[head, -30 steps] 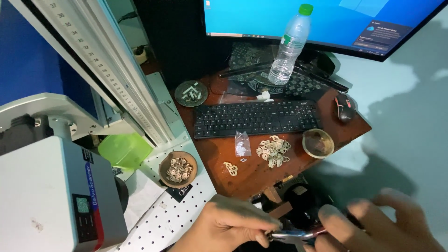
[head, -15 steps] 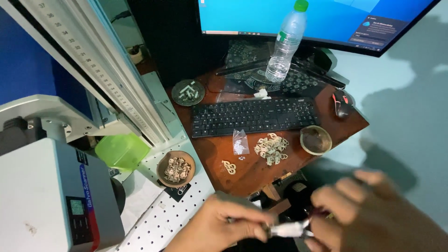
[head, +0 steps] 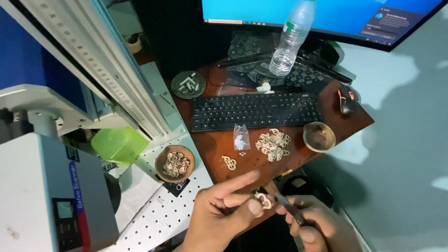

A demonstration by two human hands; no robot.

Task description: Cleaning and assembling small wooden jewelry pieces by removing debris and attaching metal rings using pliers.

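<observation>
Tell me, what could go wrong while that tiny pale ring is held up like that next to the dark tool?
The small pale ring-shaped piece is pinched only at the left hand fingertips, in the air off the brown wooden desk's edge; a slip might drop it out of sight. The thin dark tool in the right hand works close to those fingertips and might nick them. The heap of similar pale pieces lies loose by the desk edge, easily scattered.

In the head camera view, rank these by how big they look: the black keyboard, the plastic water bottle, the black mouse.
1. Black keyboard, clearly largest.
2. Plastic water bottle.
3. Black mouse, smallest.
All three lie far from the camera, so the order looks reliable.
</observation>
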